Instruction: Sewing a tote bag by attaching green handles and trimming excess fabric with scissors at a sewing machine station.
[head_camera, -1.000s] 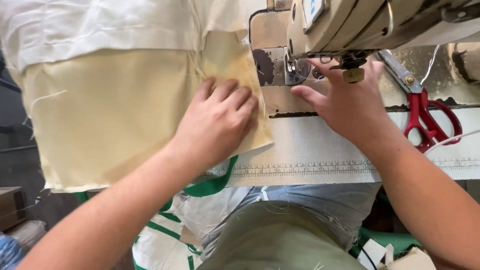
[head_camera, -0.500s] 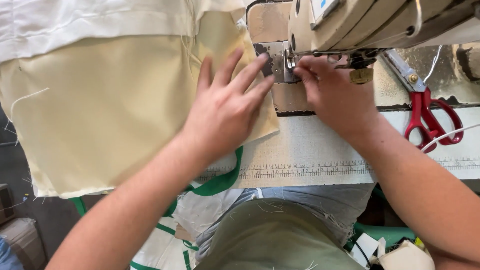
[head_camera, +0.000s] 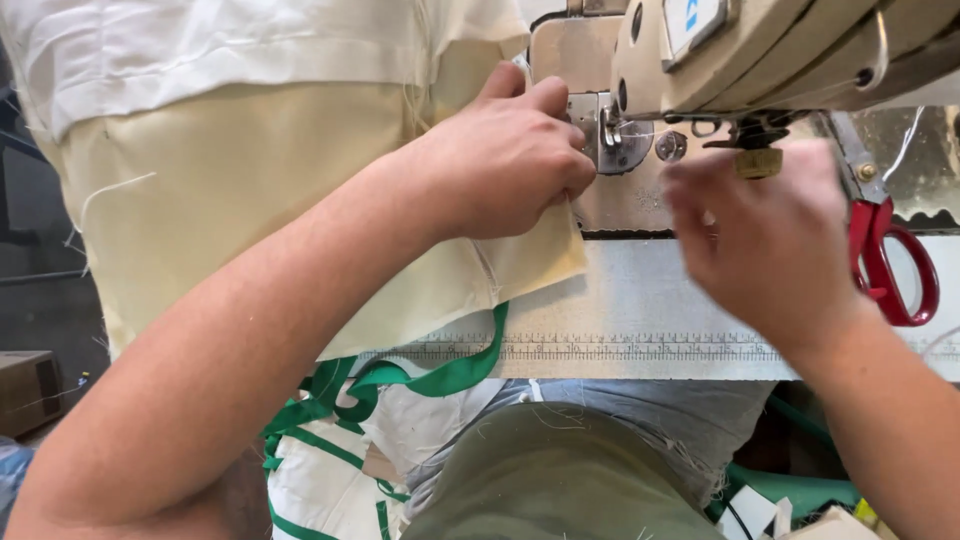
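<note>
Taking the sewing machine (head_camera: 760, 60) as the landmark, far to its left a white cloth (head_camera: 230, 50) lies across the top of the view, folded over a broad pale yellow fabric (head_camera: 240, 200) that hangs down off the edge of the surface (head_camera: 640, 300). A loose thread trails on the yellow fabric well left of the machine.

Below and left of the machine, green strips (head_camera: 400, 385) hang in loops under the fabric's lower edge, over a white and green bundle lower down.

The left hand (head_camera: 505, 155) comes in from the lower left, its forearm crossing the yellow fabric. It is clenched with the fingers curled under, pressing the fabric's right corner down just left of the machine's needle area (head_camera: 610, 130); the knuckles are touching or almost touching the metal plate there. Whether the fingertips pinch the cloth cannot be told, since they are hidden under the hand.

A printed ruler strip (head_camera: 620, 348) runs along the front edge of the surface, below the machine.

The right hand (head_camera: 765, 240) sits just below the machine's head, in front of its metal plate, and is blurred. Its fingers look loosely bent and it seems to hold nothing, though the blur leaves that uncertain.

Right of the machine's needle, red-handled scissors (head_camera: 895, 265) lie on the surface just beside the right hand.
</note>
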